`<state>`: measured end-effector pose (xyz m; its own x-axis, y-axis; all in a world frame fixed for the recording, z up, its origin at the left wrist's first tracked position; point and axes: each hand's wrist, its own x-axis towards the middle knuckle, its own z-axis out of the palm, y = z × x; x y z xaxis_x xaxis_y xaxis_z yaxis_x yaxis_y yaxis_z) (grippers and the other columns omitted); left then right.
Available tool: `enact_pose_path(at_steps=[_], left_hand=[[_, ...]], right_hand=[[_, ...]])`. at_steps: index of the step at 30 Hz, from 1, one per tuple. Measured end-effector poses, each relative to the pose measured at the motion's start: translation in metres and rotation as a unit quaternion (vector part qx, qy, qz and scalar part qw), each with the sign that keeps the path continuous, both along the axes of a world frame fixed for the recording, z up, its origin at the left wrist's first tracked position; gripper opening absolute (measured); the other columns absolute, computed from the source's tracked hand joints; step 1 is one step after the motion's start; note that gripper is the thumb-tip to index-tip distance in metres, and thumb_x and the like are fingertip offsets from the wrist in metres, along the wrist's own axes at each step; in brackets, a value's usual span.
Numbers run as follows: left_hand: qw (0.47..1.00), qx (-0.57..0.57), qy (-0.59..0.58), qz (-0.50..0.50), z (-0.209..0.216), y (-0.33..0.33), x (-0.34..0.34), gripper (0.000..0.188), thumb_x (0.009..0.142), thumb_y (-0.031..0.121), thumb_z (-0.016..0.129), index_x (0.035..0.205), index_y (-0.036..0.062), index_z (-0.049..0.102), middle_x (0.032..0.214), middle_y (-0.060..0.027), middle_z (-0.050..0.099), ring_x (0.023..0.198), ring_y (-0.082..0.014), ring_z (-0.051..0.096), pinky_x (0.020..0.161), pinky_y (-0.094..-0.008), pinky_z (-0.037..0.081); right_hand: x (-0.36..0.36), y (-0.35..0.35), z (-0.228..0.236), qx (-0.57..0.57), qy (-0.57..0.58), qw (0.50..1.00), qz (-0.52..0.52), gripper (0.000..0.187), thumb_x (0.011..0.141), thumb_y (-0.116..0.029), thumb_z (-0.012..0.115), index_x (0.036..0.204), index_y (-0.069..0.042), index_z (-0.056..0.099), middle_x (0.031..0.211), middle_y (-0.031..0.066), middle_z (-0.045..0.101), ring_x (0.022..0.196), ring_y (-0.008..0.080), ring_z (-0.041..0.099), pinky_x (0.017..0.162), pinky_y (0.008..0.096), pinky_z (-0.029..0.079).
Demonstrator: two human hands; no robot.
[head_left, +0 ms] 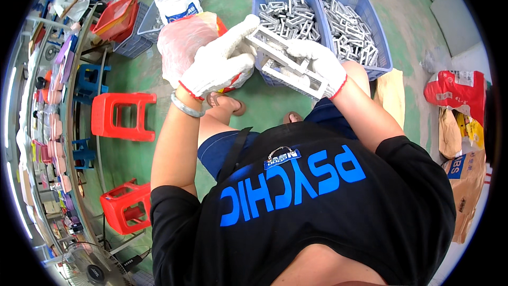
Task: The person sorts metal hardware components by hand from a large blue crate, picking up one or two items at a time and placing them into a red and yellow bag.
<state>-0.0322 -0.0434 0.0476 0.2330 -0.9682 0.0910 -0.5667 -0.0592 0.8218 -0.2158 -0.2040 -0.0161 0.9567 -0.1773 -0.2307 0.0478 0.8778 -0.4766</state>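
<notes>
White knitted gloves cover both of my hands, held out in front of me above my knees. My right hand (320,63) is closed around light silver rectangular metal frames (296,83), which look like two pieces lying against each other. At the upper left end of these frames, my left hand (219,58) has its fingers curled, with one finger stretched along the end. Its grip is partly hidden by the glove. Just beyond the hands stand two blue plastic crates (321,5), both heaped with similar metal frames (352,29).
Behind my left hand sits a pink-white plastic sack (180,39). Red stools (119,116), a loaded shelf (58,127) and a fan (95,270) line the left side. Red baskets (114,18) stand far left. At right lie a red bag (455,92) and a brown paper sack (468,190).
</notes>
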Motion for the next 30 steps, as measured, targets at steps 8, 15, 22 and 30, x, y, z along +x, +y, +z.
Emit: enact_pose_path(at_steps=[8, 15, 22, 30], left_hand=[[0.966, -0.103, -0.237, 0.023, -0.004, -0.011, -0.003, 0.048, 0.078, -0.001, 0.07, 0.126, 0.0028, 0.065, 0.102, -0.0078, 0.071, 0.087, -0.0172, 0.064, 0.082, -0.028, 0.051], [0.958, -0.15, -0.243, 0.034, -0.014, -0.012, 0.003, 0.043, 0.076, 0.014, 0.075, 0.119, 0.0181, 0.07, 0.093, -0.0053, 0.067, 0.087, -0.0244, 0.066, 0.077, -0.0329, 0.052], [0.97, -0.196, -0.142, -0.014, -0.014, -0.013, 0.002, 0.035, 0.084, -0.006, 0.067, 0.119, -0.0027, 0.064, 0.104, -0.0091, 0.065, 0.092, -0.0178, 0.066, 0.081, -0.03, 0.054], [0.992, -0.128, 0.003, 0.018, -0.003, -0.006, -0.012, 0.026, 0.088, 0.0, 0.066, 0.113, -0.0031, 0.063, 0.101, -0.009, 0.069, 0.092, -0.016, 0.067, 0.084, -0.028, 0.052]], right_hand=[[-0.003, -0.005, -0.014, -0.013, -0.014, 1.0, 0.021, 0.024, 0.091, -0.016, 0.06, 0.106, 0.003, 0.062, 0.094, 0.0181, 0.069, 0.069, 0.022, 0.067, 0.058, 0.0328, 0.059], [-0.006, 0.001, 0.002, -0.024, 0.028, 0.999, -0.019, 0.032, 0.094, -0.022, 0.057, 0.111, 0.004, 0.064, 0.094, 0.0168, 0.07, 0.066, 0.021, 0.068, 0.056, 0.0315, 0.059], [0.001, -0.003, -0.008, -0.002, -0.04, 0.996, 0.083, 0.038, 0.098, -0.035, 0.053, 0.118, -0.004, 0.061, 0.099, 0.0136, 0.07, 0.063, 0.0202, 0.067, 0.052, 0.0304, 0.058], [0.004, 0.015, 0.021, 0.013, 0.046, 0.998, 0.029, 0.055, 0.098, -0.052, 0.047, 0.117, -0.003, 0.063, 0.08, 0.0166, 0.07, 0.048, 0.022, 0.063, 0.037, 0.0295, 0.051]])
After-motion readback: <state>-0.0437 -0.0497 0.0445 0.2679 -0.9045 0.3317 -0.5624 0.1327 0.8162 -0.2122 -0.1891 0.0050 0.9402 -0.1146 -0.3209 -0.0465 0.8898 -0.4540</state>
